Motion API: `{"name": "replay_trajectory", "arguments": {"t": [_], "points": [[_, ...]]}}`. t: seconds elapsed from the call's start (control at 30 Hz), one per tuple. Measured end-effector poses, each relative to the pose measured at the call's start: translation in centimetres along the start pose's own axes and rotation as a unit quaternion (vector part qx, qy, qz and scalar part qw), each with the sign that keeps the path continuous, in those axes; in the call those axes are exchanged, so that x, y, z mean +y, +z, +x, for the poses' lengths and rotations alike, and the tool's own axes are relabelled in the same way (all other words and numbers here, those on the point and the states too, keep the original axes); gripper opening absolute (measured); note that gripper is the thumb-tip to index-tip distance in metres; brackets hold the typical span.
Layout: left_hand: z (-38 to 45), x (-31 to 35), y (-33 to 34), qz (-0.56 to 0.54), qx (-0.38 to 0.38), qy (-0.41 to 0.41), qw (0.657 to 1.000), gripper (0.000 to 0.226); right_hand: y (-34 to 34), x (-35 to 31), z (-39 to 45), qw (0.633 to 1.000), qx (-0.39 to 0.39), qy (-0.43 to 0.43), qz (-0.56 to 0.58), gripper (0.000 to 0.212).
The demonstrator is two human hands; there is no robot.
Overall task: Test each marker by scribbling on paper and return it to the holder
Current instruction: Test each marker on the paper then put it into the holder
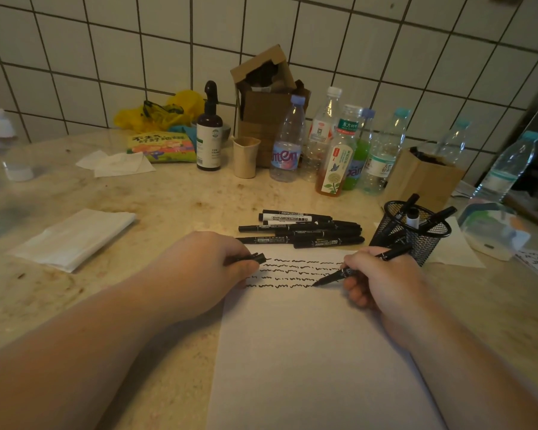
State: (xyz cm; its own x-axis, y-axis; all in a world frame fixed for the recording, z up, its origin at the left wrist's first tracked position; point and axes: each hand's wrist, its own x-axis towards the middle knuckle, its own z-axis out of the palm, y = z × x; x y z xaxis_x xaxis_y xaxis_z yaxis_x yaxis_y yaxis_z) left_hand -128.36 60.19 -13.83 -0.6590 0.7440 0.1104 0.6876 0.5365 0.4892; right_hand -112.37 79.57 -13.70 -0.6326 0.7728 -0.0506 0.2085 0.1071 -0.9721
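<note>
A white sheet of paper [308,352] lies in front of me with several wavy black scribble lines [292,273] near its top. My right hand [382,277] grips a black marker [354,270], whose tip touches the end of the lowest line. On the sheet's top left corner rests my left hand [212,265], pinching a black marker cap [252,258]. Several black markers [305,229] lie in a pile just beyond the paper. A black mesh holder [413,234] with a few markers in it stands to the right of the pile.
Folded tissues [72,237] lie at the left. Along the tiled wall stand several plastic bottles [339,150], a dark spray bottle [209,135], a paper cup [245,156], cardboard boxes [267,97], a snack packet [160,147] and a yellow bag [162,111]. A brown box [423,178] stands behind the holder.
</note>
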Motion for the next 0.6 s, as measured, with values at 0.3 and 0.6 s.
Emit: {"name": "replay_trajectory", "arguments": {"t": [0.3, 0.6], "points": [[-0.1, 0.2, -0.1, -0.009, -0.002, 0.011, 1.000, 0.019, 0.2, -0.6, -0.7, 0.996, -0.045, -0.028, 0.074, 0.016], [-0.2, 0.4, -0.2, -0.057, -0.012, 0.008, 0.998, 0.012, 0.3, -1.1, -1.2, 0.964, -0.140, -0.016, 0.226, 0.022]]}}
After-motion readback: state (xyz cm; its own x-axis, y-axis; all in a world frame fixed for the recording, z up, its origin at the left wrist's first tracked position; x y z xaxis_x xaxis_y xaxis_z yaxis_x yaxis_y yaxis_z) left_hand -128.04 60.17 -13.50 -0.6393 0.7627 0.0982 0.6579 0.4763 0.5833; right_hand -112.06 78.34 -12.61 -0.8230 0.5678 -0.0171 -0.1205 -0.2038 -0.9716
